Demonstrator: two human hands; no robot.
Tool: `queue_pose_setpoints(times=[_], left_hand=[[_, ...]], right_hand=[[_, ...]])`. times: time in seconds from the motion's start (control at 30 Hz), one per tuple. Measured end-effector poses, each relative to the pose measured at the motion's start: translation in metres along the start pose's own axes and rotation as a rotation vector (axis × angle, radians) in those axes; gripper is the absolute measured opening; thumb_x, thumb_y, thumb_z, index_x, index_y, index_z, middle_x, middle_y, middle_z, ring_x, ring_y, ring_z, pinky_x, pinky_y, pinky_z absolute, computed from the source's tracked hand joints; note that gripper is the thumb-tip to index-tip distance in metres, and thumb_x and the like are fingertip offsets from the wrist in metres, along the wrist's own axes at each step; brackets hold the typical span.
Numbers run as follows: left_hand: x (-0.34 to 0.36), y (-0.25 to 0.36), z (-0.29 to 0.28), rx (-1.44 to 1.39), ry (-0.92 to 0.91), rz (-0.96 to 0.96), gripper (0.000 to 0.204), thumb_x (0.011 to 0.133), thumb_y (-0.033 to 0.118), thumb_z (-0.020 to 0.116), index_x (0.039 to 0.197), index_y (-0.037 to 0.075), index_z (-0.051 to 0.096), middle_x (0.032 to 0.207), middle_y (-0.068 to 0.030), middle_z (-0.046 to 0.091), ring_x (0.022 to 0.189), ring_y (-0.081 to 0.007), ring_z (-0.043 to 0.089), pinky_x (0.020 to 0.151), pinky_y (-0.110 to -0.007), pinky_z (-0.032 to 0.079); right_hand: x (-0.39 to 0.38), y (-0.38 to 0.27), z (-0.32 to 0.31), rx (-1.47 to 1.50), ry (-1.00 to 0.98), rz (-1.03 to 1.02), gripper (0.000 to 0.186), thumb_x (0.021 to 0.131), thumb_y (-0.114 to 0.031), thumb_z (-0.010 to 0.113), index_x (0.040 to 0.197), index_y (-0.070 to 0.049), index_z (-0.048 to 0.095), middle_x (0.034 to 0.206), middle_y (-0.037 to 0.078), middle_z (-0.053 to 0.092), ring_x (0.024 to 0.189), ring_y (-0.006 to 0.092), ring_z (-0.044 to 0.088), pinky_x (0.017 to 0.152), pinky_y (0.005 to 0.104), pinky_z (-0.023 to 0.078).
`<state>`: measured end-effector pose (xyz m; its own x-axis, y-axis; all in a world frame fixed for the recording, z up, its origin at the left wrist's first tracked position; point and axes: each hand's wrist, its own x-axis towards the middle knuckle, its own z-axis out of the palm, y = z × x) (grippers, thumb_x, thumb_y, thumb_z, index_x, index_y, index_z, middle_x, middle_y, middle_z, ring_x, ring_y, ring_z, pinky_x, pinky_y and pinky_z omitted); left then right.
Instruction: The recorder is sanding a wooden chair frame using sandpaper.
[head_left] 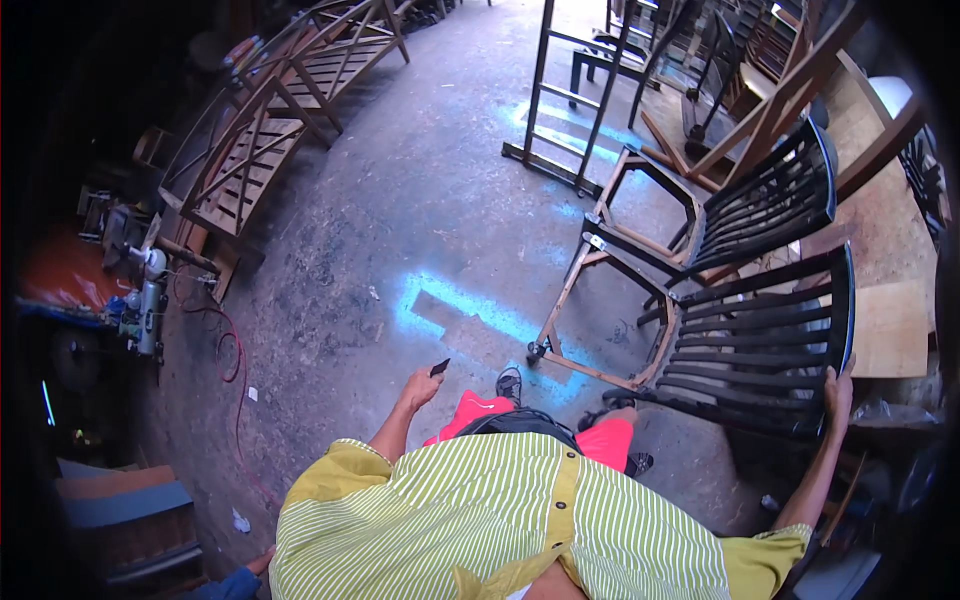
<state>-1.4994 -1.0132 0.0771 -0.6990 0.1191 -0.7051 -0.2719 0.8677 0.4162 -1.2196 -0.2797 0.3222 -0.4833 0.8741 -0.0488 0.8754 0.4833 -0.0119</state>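
My left hand (420, 388) is closed on a small black flat piece (440, 367), held out over the floor; its exact kind is too small to tell. Far to the right, my right hand (838, 392) grips the end of a dark chair (755, 345) at the top rail of its slatted back. That chair has a bare wooden seat frame with an open middle, and it leans with its back toward me on the right. Just beyond it stands a second chair (765, 205) of the same kind, also with an open seat frame.
A wooden slatted bench (250, 170) runs along the left. Near it are a compressor-like machine (145, 305) and a red hose (240, 370) on the floor. A metal-framed ladder-like rack (565, 95) stands ahead. Plywood (885, 330) lies at right. Another person's blue sleeve (235, 585) shows lower left.
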Motion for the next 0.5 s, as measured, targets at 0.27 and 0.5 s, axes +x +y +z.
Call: queue_pose_setpoints(times=[0.27, 0.5], left_hand=[[0.036, -0.023, 0.0, 0.176, -0.141, 0.051, 0.042, 0.084, 0.034, 0.053, 0.109, 0.001, 0.06, 0.094, -0.0243, 0.064, 0.092, -0.0371, 0.061, 0.079, -0.04, 0.046], [0.073, 0.018, -0.007, 0.07, -0.035, 0.217, 0.032, 0.086, 0.033, 0.054, 0.08, 0.002, 0.057, 0.066, -0.0007, 0.051, 0.058, -0.0113, 0.047, 0.052, -0.03, 0.041]], right_hand=[[0.002, -0.006, 0.002, -0.097, -0.026, 0.134, 0.068, 0.091, -0.034, 0.046, 0.143, -0.004, 0.014, 0.106, 0.035, 0.056, 0.101, 0.0487, 0.054, 0.087, 0.0492, 0.043], [-0.008, -0.021, 0.002, -0.136, 0.06, 0.15, 0.063, 0.091, -0.036, 0.046, 0.142, -0.007, 0.021, 0.104, 0.031, 0.058, 0.099, 0.0467, 0.056, 0.085, 0.0518, 0.044]])
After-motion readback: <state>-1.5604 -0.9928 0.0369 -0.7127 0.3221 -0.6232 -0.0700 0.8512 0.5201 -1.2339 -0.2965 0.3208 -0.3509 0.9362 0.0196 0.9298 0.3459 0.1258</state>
